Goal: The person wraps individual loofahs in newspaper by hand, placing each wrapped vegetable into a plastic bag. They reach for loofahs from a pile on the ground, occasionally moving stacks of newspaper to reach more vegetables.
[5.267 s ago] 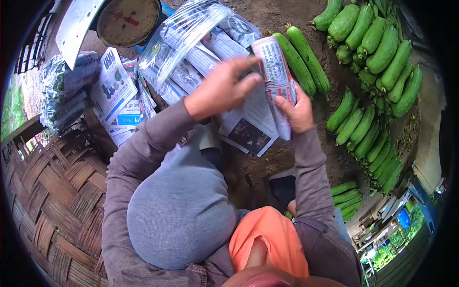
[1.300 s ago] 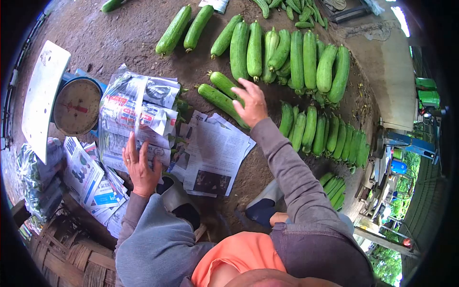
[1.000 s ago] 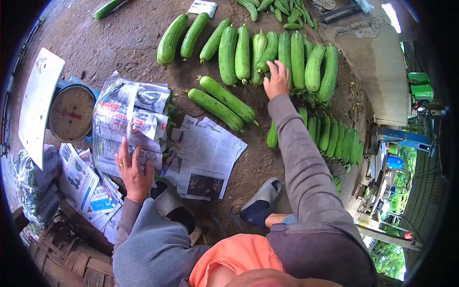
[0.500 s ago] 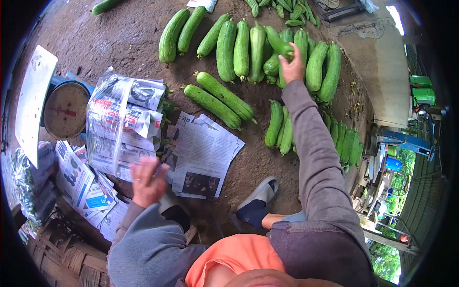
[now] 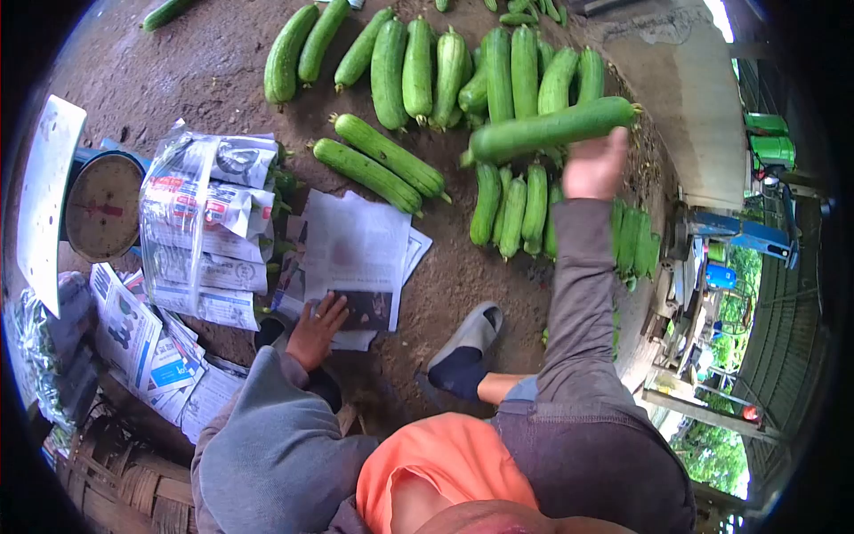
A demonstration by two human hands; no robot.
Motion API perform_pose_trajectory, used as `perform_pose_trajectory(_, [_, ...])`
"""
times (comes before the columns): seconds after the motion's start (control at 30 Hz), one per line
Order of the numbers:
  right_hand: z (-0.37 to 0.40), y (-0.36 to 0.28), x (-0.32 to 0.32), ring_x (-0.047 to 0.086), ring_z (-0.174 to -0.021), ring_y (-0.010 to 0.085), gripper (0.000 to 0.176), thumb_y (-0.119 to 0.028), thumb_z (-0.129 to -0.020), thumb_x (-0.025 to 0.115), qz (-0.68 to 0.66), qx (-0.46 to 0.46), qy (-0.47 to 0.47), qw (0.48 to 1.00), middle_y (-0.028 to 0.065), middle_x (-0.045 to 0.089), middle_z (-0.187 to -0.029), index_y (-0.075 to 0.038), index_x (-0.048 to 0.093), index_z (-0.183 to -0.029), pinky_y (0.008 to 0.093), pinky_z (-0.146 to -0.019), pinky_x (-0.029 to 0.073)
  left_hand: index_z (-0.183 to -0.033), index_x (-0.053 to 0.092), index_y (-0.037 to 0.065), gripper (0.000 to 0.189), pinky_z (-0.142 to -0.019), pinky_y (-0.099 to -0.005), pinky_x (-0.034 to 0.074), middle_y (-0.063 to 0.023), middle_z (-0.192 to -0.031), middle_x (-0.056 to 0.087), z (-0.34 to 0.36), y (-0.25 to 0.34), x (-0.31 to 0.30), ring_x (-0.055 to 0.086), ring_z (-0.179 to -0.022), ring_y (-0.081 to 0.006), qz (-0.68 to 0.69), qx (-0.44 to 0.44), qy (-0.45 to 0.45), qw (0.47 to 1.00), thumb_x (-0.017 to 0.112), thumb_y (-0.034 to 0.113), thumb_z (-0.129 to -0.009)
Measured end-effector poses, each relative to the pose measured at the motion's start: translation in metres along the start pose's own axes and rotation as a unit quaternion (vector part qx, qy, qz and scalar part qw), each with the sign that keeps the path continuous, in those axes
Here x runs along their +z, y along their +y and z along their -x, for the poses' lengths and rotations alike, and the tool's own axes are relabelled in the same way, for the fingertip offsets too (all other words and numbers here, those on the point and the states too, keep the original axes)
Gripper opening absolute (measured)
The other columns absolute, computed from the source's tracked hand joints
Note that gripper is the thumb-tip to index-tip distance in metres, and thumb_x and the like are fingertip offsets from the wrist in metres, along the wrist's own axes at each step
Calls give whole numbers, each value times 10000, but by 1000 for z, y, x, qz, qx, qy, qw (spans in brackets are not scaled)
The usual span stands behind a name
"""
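Note:
My right hand (image 5: 594,167) holds a long green luffa gourd (image 5: 550,130) from below, near its right end. The gourd lies nearly level in the air, across the lower ends of several gourds in the back row. My fingers are partly hidden behind it. With its fingers stretched out, my left hand (image 5: 318,331) rests on the lower left corner of a newspaper sheet (image 5: 360,240) on the ground. Two luffa gourds (image 5: 378,169) lie side by side just beyond the paper.
A newspaper-wrapped bundle (image 5: 206,227) stands at left beside a dial scale (image 5: 104,209). Loose newspapers (image 5: 133,325) lie below them. Several gourds (image 5: 415,71) form the back row; shorter ones (image 5: 511,214) lie nearer. My sandalled foot (image 5: 463,356) is beside the paper.
My right hand has lifted a gourd out of the back row, turned it crosswise and brought it nearer. My left hand has moved right and down onto the newspaper. The whole view has shifted.

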State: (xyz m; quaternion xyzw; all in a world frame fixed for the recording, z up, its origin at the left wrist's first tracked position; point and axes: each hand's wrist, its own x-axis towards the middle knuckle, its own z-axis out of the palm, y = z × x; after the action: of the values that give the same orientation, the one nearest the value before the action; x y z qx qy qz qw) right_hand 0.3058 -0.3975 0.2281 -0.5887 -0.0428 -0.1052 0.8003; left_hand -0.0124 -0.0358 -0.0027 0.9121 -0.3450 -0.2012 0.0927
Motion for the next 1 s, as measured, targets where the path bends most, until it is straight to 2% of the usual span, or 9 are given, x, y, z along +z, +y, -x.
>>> perform_pose_trajectory(0.13, [103,77,40,629,-955,228,383,-86,-838,673,93,247,31,964,104,609,-1100,-26,512,-1181,403,-849,505,-1403,409,91,796,-1114,-489,273,-73,-1550,235,-9,-10,-9,164,-1450,-292,98,8,-13,995,728,191,-681])
perform_pose_trajectory(0.27, [168,143,61,631,-956,211,433,-34,-820,653,119,375,-199,898,118,603,-1117,-20,477,-1215,341,-851,499,-1365,444,55,727,-1130,-450,267,-105,-1530,272,-7,-18,13,192,-1439,-308,129,32,47,990,709,155,-695])
perform_pose_trajectory(0.37, [205,205,68,570,-1068,265,632,-188,-719,757,427,128,-380,811,160,560,-1175,0,491,-1260,356,-919,461,-1340,464,28,661,-1138,-441,259,-129,-1513,298,-6,-17,-6,205,-1433,-317,145,36,28,988,678,139,-724])
perform_pose_trajectory(0.4, [209,207,79,543,-1065,331,717,-204,-646,775,442,193,-421,768,171,543,-1122,-32,502,-1286,379,-946,440,-1335,467,22,642,-1141,-442,257,-130,-1508,305,-6,-17,-10,206,-1433,-314,152,39,24,987,666,124,-733])
perform_pose_trajectory(0.43, [219,218,83,534,-1036,354,706,-143,-636,753,463,135,-447,753,151,531,-1060,-76,509,-1295,392,-921,449,-1339,464,25,649,-1142,-438,259,-125,-1513,299,-6,-16,-13,205,-1435,-308,149,33,22,988,660,114,-727])
perform_pose_trajectory(0.6, [255,223,90,497,-1122,281,588,-78,-668,727,569,-45,-414,709,85,534,-1080,-137,568,-1231,420,-922,421,-1329,478,22,579,-1147,-413,265,-124,-1495,332,-7,-14,4,222,-1432,-299,127,26,66,989,589,94,-766])
perform_pose_trajectory(0.7, [272,194,88,510,-1065,273,626,-125,-637,775,512,-126,-402,748,82,533,-1101,-133,557,-1224,407,-912,400,-1260,533,1,468,-1137,-399,293,-139,-1462,381,-4,-15,16,271,-1410,-311,154,37,111,981,533,79,-799])
perform_pose_trajectory(0.83, [323,182,50,502,-1030,270,401,-167,-684,747,493,-12,-513,703,67,532,-1108,-124,608,-1057,407,-845,409,-1164,585,-18,383,-1116,-393,331,-159,-1419,434,-3,-15,12,340,-1371,-323,213,21,82,973,529,63,-794])
perform_pose_trajectory(1.0, [337,190,27,504,-1027,263,329,-151,-694,718,542,-35,-483,687,58,537,-1084,-122,622,-1007,404,-828,416,-1155,587,-27,384,-1107,-391,343,-170,-1391,465,-3,-19,17,382,-1343,-323,215,26,123,969,560,79,-787])
